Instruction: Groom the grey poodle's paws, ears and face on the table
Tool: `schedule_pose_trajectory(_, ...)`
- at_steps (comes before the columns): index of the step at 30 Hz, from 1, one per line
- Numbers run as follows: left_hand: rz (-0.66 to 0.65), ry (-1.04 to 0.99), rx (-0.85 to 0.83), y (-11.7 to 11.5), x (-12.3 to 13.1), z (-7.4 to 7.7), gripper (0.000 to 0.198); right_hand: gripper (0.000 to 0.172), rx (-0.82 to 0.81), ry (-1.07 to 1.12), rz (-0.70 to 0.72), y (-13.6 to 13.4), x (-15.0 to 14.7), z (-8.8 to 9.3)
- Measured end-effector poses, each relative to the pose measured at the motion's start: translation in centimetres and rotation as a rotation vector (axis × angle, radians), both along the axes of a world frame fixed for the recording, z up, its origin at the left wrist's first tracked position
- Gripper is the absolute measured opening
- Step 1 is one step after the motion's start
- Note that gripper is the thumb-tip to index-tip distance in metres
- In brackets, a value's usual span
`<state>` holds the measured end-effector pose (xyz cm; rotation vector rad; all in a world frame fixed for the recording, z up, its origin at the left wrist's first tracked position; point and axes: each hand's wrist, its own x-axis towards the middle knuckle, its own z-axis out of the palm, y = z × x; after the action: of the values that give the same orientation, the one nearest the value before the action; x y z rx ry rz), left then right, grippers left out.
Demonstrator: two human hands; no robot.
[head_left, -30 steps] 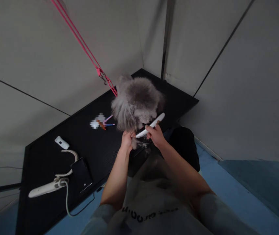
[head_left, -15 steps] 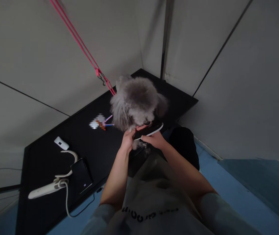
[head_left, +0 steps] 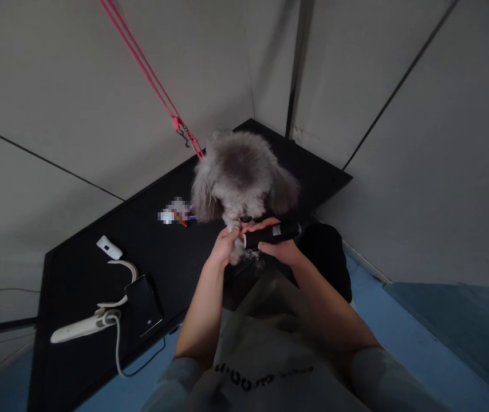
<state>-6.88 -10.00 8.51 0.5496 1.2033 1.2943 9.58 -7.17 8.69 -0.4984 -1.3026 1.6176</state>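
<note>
A small fluffy grey dog (head_left: 241, 174) sits on the black grooming table (head_left: 98, 286), facing me, tied by a pink leash (head_left: 150, 77) that runs up to the left. My left hand (head_left: 223, 247) is closed round the dog's front paw. My right hand (head_left: 276, 247) grips a clipper (head_left: 275, 232), its dark underside turned up, with the tip at the paw. Loose fur lies by the paw.
On the table's left lie a white corded tool (head_left: 82, 326), a white curved piece (head_left: 121, 266), a black phone (head_left: 144, 305) and a small white device (head_left: 109, 247). Small coloured items (head_left: 178, 214) sit beside the dog. A black stool (head_left: 328, 257) stands right, on blue floor.
The dog has turned its head toward me. My right hand has rolled the clipper over, from white side up to dark side up, and brought it down to the paw.
</note>
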Motion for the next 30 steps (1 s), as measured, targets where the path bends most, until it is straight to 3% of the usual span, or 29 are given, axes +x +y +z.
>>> schedule_pose_trajectory(3,0.028,-0.001,0.003,0.0,0.1,0.0,0.04,0.035,0.037,0.042,-0.049,-0.4,-0.1,-0.4)
schedule_pose_trajectory(7,0.005,-0.084,0.013,0.0,0.2,0.1,0.038,0.035,0.07,-0.063,-0.085,-1.2,-0.2,-0.9)
schedule_pose_trajectory(13,0.036,-0.049,0.015,0.3,0.4,-0.2,0.028,0.034,0.016,-0.112,-0.116,-1.2,-0.1,-1.5)
schedule_pose_trajectory(16,0.086,-0.034,-0.024,0.4,0.5,-0.6,0.025,0.024,-0.12,-0.212,-0.168,-0.6,-0.5,-2.0)
schedule_pose_trajectory(20,0.089,-0.023,-0.035,0.3,0.7,-0.8,0.021,0.019,-0.331,-0.092,-0.33,-0.2,-1.2,-2.2)
schedule_pose_trajectory(25,0.114,-0.057,-0.015,0.0,1.1,-1.0,0.026,0.019,-0.156,-0.252,-0.134,-0.8,-1.6,-1.5)
schedule_pose_trajectory(30,0.178,-0.033,0.006,-0.2,1.6,-1.3,0.027,0.028,-0.256,-0.162,-0.278,-0.6,-1.8,-2.2)
